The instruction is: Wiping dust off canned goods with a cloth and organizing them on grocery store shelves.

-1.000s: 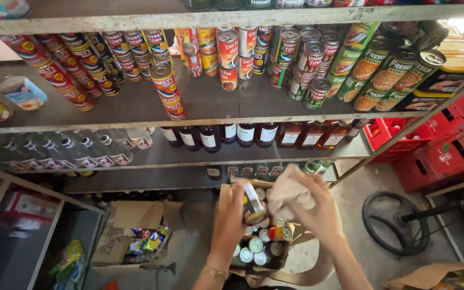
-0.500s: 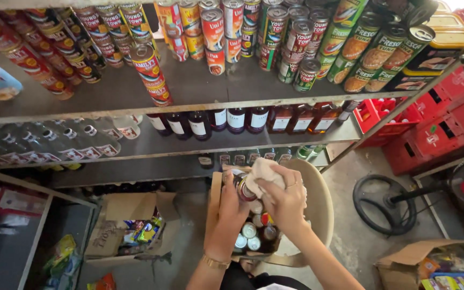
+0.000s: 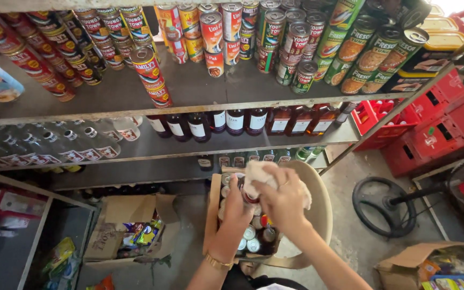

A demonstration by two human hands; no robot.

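A small tin can (image 3: 249,194) is gripped by the left hand (image 3: 236,207), fingers wrapped round its side, directly above an open cardboard box (image 3: 212,215) of cans. A pale cloth (image 3: 258,173) is pressed over the top of the can by the right hand (image 3: 284,200), whose fingers are closed on the fabric. Only a sliver of the can shows between hands and cloth. A gold-coloured bracelet (image 3: 218,262) is worn on the left wrist.

The can is judged stiff, smooth-walled and moderately heavy for its size, likely slippery where the label is glossy; a hold round the cylindrical wall, as here, is the secure one, with the rims left free. The cloth is soft and limp and is best bunched in the palm.

The box rests on a beige plastic chair (image 3: 320,215). More can tops (image 3: 249,236) are seen packed inside it. To the left on the floor, a second carton (image 3: 130,228) with colourful packets is seen; to the right, a black fan base (image 3: 385,207) and another carton (image 3: 430,266).

Farther off, metal shelving (image 3: 200,94) is stacked with dark bottles (image 3: 234,121) on the middle level and rows of labelled cans (image 3: 210,32) above. Red crates (image 3: 436,123) are stacked at the right.
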